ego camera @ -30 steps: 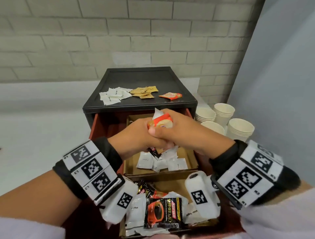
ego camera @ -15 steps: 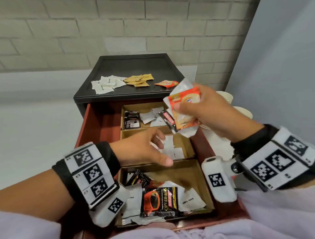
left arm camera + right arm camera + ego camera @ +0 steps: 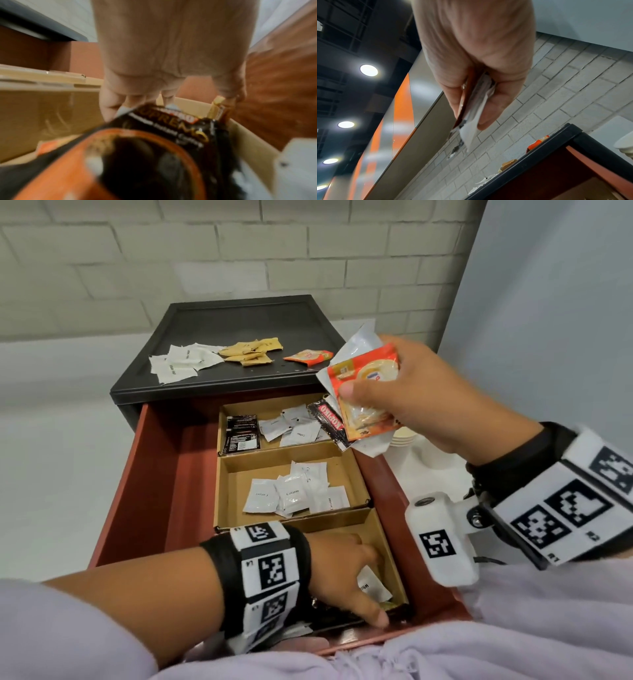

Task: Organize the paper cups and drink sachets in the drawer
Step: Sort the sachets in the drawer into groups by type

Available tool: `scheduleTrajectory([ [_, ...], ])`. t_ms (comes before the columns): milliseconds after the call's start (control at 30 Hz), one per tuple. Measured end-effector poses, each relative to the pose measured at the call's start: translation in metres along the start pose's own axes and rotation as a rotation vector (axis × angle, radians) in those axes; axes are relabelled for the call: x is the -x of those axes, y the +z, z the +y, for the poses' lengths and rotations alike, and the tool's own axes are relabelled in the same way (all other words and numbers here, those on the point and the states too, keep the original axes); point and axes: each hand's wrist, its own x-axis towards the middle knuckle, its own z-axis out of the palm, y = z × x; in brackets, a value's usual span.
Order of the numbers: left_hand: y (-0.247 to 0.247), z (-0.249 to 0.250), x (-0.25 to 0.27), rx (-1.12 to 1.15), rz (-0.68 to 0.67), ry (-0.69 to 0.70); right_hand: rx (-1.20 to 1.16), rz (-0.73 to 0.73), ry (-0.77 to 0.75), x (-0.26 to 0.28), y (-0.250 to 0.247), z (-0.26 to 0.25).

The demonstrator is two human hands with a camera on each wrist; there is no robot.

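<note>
Right hand [image 3: 407,392] pinches a sachet bundle [image 3: 359,402] between thumb and fingers [image 3: 489,112], above the drawer [image 3: 144,484]. Left hand [image 3: 346,573] fingers, curled, reach among sachets in the nearest compartment; grip cannot be confirmed.

Office pantry: sachet drawer [image 3: 137,474], paper cups [image 3: 406,436]

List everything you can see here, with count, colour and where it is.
drawer: one, red-brown, pulled open
cardboard trays: three, brown, in the drawer
cream sachets: several, white, middle tray
black sachet: one, far tray, beside white sachets
cabinet top: black, bearing white sachets, tan sachets, one orange sachet
paper cups: white, right of drawer, mostly hidden
right hand: holds a mixed bunch of sachets
left hand: reaching into near tray, on the Supremo sachet
</note>
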Motion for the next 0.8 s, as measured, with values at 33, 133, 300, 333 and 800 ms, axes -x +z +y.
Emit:
scheduleTrajectory([
  [33,-0.0008,0.0008,-0.0025,0.026,-0.006,-0.008,0.005,-0.001,0.001,0.0008,0.0006,-0.0004],
  [133,-0.0024,-0.0009,-0.0077,0.171,-0.012,-0.045,0.015,0.001,0.007,0.0033,0.0010,-0.0021],
  [300,-0.0029,-0.0029,-0.0076,0.262,-0.056,-0.088,0.016,-0.006,0.021,0.0053,-0.0011,0.0000],
  [333,-0.0024,-0.0025,-0.0078,0.255,-0.077,-0.093,0.016,-0.006,0.024,0.0056,-0.0013,-0.0005],
  [800,-0.0008,-0.0006,-0.0033,0.157,-0.107,-0.020,0.002,-0.017,0.024,0.0061,-0.0011,0.0009],
])
